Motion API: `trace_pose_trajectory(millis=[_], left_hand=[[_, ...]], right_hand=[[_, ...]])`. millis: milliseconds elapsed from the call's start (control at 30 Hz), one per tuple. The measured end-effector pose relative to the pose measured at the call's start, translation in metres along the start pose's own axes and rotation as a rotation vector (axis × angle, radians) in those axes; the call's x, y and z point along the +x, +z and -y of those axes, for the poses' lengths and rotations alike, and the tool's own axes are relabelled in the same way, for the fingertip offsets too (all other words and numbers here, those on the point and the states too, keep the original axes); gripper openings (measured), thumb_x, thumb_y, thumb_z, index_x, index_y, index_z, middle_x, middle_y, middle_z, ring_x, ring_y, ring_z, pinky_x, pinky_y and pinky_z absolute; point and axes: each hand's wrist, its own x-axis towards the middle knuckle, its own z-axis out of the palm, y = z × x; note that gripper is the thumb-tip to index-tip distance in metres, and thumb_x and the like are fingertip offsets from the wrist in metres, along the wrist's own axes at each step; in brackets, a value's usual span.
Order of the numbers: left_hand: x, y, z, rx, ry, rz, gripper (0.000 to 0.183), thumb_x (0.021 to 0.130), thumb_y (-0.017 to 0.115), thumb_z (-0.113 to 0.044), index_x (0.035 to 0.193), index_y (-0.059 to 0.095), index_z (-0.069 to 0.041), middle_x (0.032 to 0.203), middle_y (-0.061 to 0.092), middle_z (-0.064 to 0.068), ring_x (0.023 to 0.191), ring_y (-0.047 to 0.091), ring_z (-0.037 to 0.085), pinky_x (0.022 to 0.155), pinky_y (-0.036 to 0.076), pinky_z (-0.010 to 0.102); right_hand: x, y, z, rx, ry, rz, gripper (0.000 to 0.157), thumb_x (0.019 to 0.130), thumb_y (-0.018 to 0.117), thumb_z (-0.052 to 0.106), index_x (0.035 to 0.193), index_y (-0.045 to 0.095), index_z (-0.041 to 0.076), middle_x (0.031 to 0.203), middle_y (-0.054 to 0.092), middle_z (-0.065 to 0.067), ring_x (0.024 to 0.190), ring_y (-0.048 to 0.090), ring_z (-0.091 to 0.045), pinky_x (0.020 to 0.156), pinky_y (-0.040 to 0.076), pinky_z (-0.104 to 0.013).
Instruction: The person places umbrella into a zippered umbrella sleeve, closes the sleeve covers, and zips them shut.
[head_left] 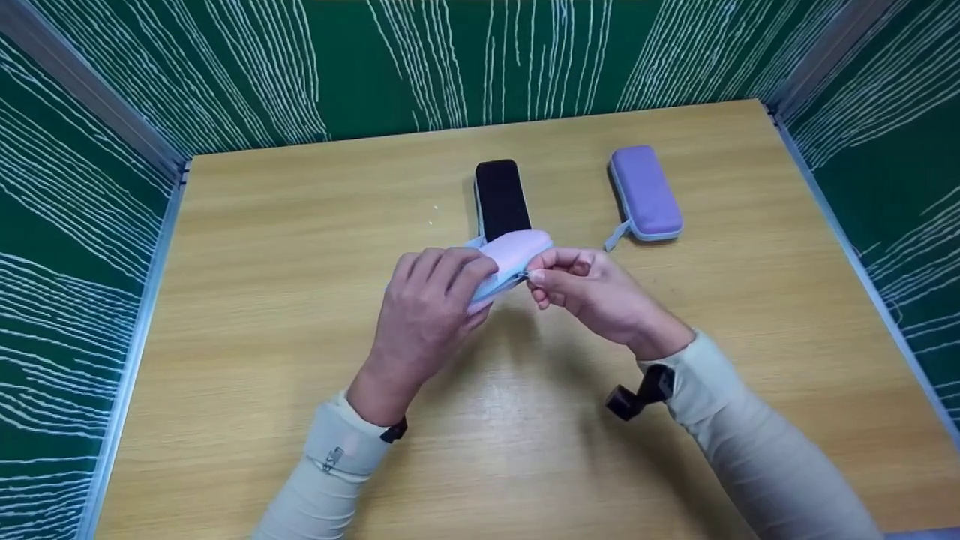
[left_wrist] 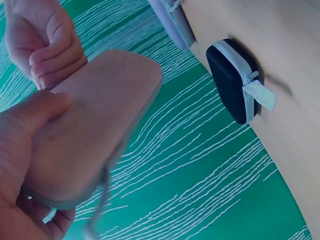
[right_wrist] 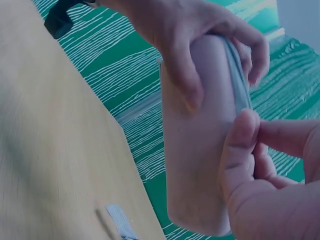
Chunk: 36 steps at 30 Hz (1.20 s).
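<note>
A pink zippered case point(head_left: 519, 249) with a light blue zipper band is held above the table. My left hand point(head_left: 424, 319) grips it from the left, the thumb on one broad face and fingers round the other side, as the right wrist view shows. My right hand point(head_left: 600, 300) pinches the small zipper pull point(head_left: 523, 277) at the case's edge between thumb and forefinger. In the left wrist view the case point(left_wrist: 102, 117) shows its smooth face, with a blurred strap hanging from its edge. Along the zipper the right wrist view shows the pale blue band point(right_wrist: 237, 75), partly behind fingers.
Behind the held case, a black case point(head_left: 501, 196) with a pale zipper lies on the wooden table point(head_left: 300, 225). A purple case point(head_left: 646, 191) with a light blue strap lies to the right. Green walls with white lines enclose the table's back and sides.
</note>
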Motion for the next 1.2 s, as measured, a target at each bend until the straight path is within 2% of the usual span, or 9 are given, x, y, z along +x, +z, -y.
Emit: trace_pose_trajectory(millis=[167, 300, 433, 600, 933, 1200], left_hand=[[-0.001, -0.006, 0.005, -0.115, -0.02, -0.058, 0.045, 0.089, 0.083, -0.032, 0.124, 0.059, -0.013, 0.12, 0.067, 0.007, 0.106, 0.064, 0.027, 0.083, 0.051, 0.04], [-0.004, -0.009, 0.011, -0.19, -0.011, -0.064, 0.05, 0.088, 0.084, -0.032, 0.127, 0.057, -0.014, 0.123, 0.066, 0.006, 0.11, 0.064, 0.026, 0.087, 0.05, 0.04], [-0.007, -0.011, 0.015, -0.286, 0.014, -0.059, 0.054, 0.086, 0.086, -0.029, 0.128, 0.055, -0.015, 0.125, 0.066, 0.005, 0.114, 0.064, 0.025, 0.092, 0.05, 0.041], [-0.006, -0.01, 0.016, -0.377, 0.068, -0.081, 0.057, 0.082, 0.09, -0.025, 0.127, 0.055, -0.017, 0.124, 0.067, 0.007, 0.112, 0.066, 0.024, 0.09, 0.051, 0.043], [-0.006, -0.007, 0.014, -0.304, 0.094, -0.156, 0.054, 0.083, 0.089, -0.017, 0.126, 0.058, -0.016, 0.12, 0.068, 0.008, 0.107, 0.068, 0.026, 0.08, 0.052, 0.042], [-0.005, -0.007, 0.014, -0.204, 0.107, -0.169, 0.048, 0.088, 0.085, -0.021, 0.128, 0.059, -0.02, 0.119, 0.068, 0.008, 0.105, 0.068, 0.027, 0.079, 0.051, 0.041]], right_hand=[[0.001, -0.007, 0.001, 0.071, -0.03, 0.087, 0.023, 0.102, 0.048, -0.007, 0.098, 0.067, 0.006, 0.091, 0.063, -0.004, 0.078, 0.061, -0.014, 0.075, 0.051, -0.024], [0.002, -0.013, 0.001, 0.116, -0.053, 0.129, 0.024, 0.102, 0.047, -0.007, 0.099, 0.067, 0.008, 0.09, 0.065, -0.003, 0.078, 0.061, -0.013, 0.075, 0.051, -0.023], [0.003, -0.02, -0.001, 0.176, -0.072, 0.158, 0.024, 0.102, 0.049, -0.006, 0.1, 0.067, 0.008, 0.09, 0.067, -0.003, 0.078, 0.062, -0.012, 0.075, 0.051, -0.023], [0.008, -0.025, -0.004, 0.222, -0.09, 0.173, 0.022, 0.103, 0.05, -0.005, 0.1, 0.067, 0.007, 0.089, 0.067, -0.004, 0.077, 0.061, -0.012, 0.074, 0.05, -0.022], [0.015, -0.024, -0.009, 0.234, -0.078, 0.167, 0.019, 0.104, 0.053, -0.003, 0.1, 0.069, 0.006, 0.088, 0.067, -0.005, 0.078, 0.062, -0.012, 0.074, 0.051, -0.022], [0.014, -0.017, -0.005, 0.2, -0.071, 0.157, 0.021, 0.103, 0.051, -0.005, 0.099, 0.069, 0.006, 0.089, 0.068, -0.005, 0.077, 0.061, -0.013, 0.074, 0.051, -0.022]])
